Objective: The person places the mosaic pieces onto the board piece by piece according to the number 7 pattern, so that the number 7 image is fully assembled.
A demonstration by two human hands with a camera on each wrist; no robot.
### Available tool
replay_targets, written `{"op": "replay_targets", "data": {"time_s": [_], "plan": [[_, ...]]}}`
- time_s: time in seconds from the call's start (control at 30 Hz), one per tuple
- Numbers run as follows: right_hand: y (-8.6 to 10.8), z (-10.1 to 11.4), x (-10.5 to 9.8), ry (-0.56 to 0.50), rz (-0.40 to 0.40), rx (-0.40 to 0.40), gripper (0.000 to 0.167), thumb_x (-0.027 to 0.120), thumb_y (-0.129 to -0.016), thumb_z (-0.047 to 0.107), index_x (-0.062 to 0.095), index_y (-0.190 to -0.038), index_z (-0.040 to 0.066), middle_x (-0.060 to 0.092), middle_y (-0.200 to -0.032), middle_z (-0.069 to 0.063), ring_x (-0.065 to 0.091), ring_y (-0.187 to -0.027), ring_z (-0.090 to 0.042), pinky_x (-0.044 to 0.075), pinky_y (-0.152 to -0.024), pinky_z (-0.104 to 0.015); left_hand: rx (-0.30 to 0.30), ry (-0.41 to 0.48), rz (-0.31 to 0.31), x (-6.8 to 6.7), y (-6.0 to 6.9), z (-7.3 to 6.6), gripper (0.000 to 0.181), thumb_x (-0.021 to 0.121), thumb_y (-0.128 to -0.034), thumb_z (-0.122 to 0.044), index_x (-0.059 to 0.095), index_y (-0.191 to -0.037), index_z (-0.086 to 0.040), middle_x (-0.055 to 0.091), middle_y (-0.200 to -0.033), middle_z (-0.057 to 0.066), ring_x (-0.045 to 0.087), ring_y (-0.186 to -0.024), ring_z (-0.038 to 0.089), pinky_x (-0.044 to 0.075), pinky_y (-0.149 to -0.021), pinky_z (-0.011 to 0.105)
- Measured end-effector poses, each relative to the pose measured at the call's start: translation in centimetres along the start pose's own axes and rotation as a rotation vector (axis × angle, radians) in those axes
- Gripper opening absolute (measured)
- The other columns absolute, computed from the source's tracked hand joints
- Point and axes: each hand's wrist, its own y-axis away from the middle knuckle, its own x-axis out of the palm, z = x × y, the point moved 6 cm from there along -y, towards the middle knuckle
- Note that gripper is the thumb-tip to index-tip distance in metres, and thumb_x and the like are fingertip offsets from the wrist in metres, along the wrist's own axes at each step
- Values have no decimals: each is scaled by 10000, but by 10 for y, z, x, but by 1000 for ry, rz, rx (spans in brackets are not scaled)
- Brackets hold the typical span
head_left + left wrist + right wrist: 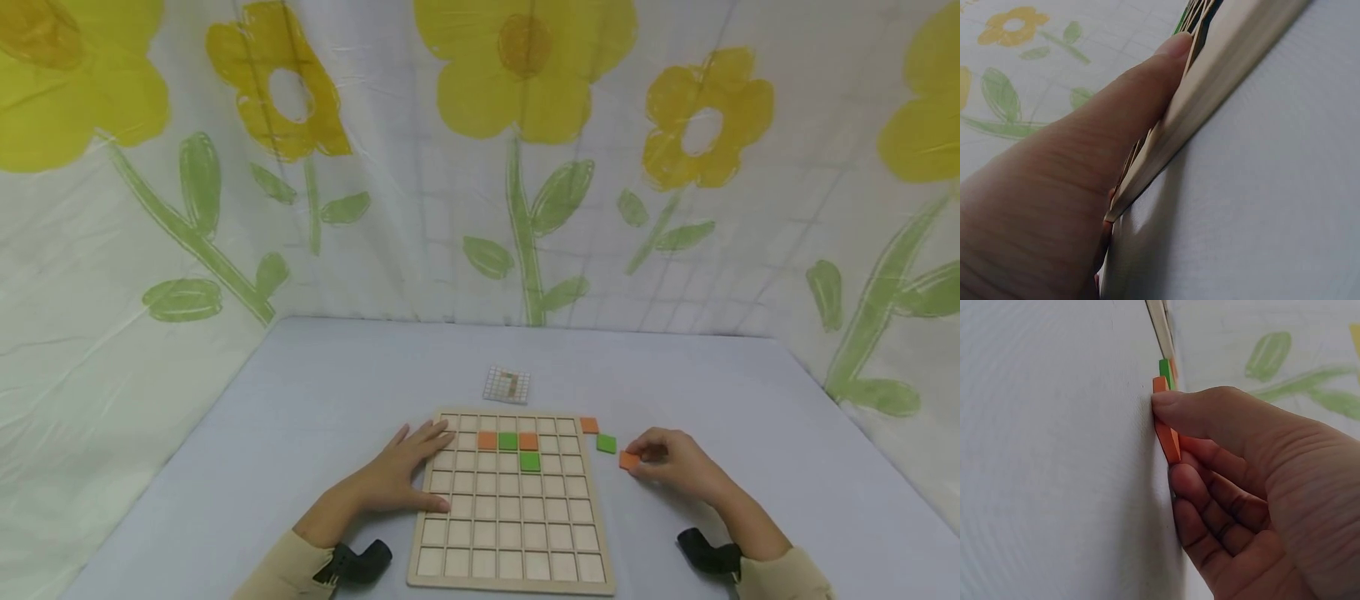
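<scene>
A wooden grid board (509,537) lies on the table, with orange and green square tiles in a few cells of its upper part. My left hand (393,473) rests spread on the board's left edge; in the left wrist view its thumb (1141,87) lies along the frame (1210,69). To the right of the board, my right hand (678,468) pinches an orange tile (628,461) at the tabletop. The right wrist view shows thumb and fingers (1210,425) around that orange tile (1166,434), with a green tile (1166,369) just beyond it.
A loose green tile (606,443) and an orange tile (589,426) lie off the board's upper right corner. Behind the board is a small card (507,384) with a printed grid pattern. A flowered curtain (390,208) hangs behind the table.
</scene>
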Motion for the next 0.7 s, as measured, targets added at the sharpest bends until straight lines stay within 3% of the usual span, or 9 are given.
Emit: {"op": "replay_targets", "data": {"time_s": [0.23, 0.53, 0.7], "plan": [[-2, 1, -1, -5, 8, -11, 242, 755, -755, 156, 682, -960, 49, 667, -918, -18, 595, -848, -111, 512, -707, -190, 7, -1, 2, -1, 1, -1, 989, 698, -692, -612, 313, -1459, -120, 204, -1557, 92, 126, -1446, 322, 4, -1171, 553], [-6, 21, 0, -47, 47, -149, 254, 749, -773, 195, 690, -972, 48, 680, -947, -43, 588, -837, 3, 528, -735, -184, 16, 6, 7, -1, 2, -1, 991, 696, -697, -609, 304, -1462, -118, 197, -1558, 99, 117, -1447, 327, 3, -1169, 562], [-8, 42, 6, -94, 82, -213, 247, 743, -784, 212, 694, -974, 61, 681, -951, -38, 590, -850, -8, 530, -749, -198, 12, 13, 8, -1, 1, -1, 984, 698, -699, -604, 306, -1462, -121, 195, -1559, 96, 115, -1447, 327, -3, -1170, 558]]}}
